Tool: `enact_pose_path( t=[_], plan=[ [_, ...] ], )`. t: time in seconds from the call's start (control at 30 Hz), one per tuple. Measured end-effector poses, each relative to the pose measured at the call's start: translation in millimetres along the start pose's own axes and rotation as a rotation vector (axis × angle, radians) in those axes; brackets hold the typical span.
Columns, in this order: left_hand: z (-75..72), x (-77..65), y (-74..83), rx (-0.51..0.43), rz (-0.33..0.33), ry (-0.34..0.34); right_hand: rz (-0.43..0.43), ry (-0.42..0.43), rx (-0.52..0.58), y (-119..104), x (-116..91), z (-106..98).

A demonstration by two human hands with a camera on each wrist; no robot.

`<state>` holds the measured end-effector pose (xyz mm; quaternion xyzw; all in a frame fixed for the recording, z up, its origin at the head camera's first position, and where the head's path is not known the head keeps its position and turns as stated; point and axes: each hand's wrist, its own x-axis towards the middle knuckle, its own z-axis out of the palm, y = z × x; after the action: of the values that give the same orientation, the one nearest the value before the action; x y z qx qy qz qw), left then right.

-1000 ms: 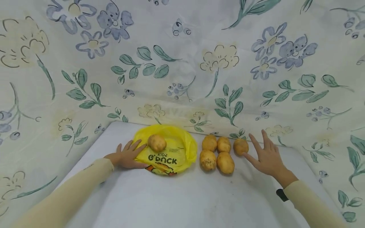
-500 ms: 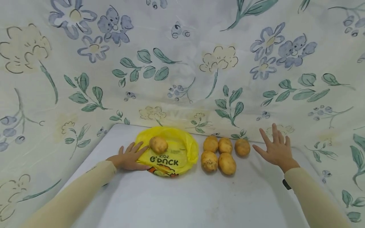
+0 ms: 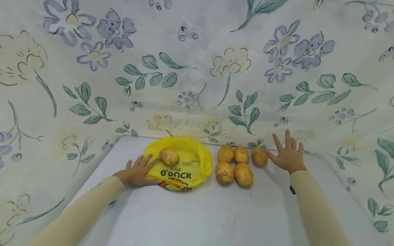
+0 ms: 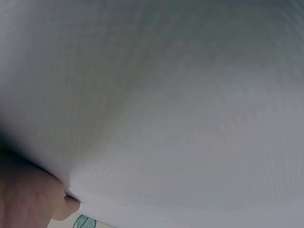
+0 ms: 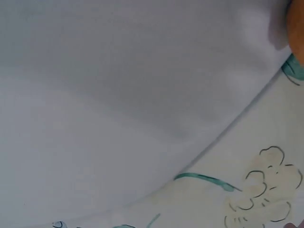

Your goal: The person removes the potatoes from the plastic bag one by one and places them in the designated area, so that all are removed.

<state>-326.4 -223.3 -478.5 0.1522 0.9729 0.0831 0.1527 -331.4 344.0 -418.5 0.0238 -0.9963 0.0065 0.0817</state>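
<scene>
A yellow plastic bag (image 3: 201,159) printed with "KIDS" and "G'DUCK" lies flattened on the table, and one potato (image 3: 169,156) sits on its left part. My left hand (image 3: 140,171) rests with spread fingers on the bag's left edge, fingertips close to that potato. Right of the bag, several potatoes stand in two short rows, among them a front one (image 3: 224,173) and the rightmost one (image 3: 260,156). My right hand (image 3: 287,155) is held with fingers spread beside the rightmost potato, thumb tip right at its side. In the right wrist view that potato (image 5: 297,31) shows at the upper right edge.
The white table (image 3: 197,215) reaches toward me in front of the bag and potatoes. A floral cloth (image 3: 197,78) hangs behind the table's back edge and round both sides. A small dark object (image 3: 292,190) shows beside the right sleeve.
My right hand lifts away from the rightmost potato to the right, then comes back left close beside it. The left hand stays on the bag; the potatoes keep their places.
</scene>
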Motion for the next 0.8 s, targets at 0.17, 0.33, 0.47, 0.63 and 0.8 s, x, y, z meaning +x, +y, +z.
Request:
enact_pose_path(
  t=[0.17,0.33,0.47,0.63,0.8],
  plan=[
    [2.0,1.2,0.2,-0.033,-0.001,0.006,-0.025,-0.005,0.027,-17,10,-3],
    [-0.4,-0.6,0.8,-0.022,-0.003,0.001,-0.041,-0.042,0.036,-41,17,-8],
    [-2.0,-3.8,1.5,-0.023,-0.003,0.006,-0.079,-0.032,0.039,-66,23,-14],
    [-1.7,-3.9,1.9,-0.029,0.012,0.012,-0.142,-0.001,0.051,-93,29,-16],
    [0.7,-0.5,0.5,-0.019,0.001,0.008,-0.199,0.005,0.043,-116,36,-13]
  ],
)
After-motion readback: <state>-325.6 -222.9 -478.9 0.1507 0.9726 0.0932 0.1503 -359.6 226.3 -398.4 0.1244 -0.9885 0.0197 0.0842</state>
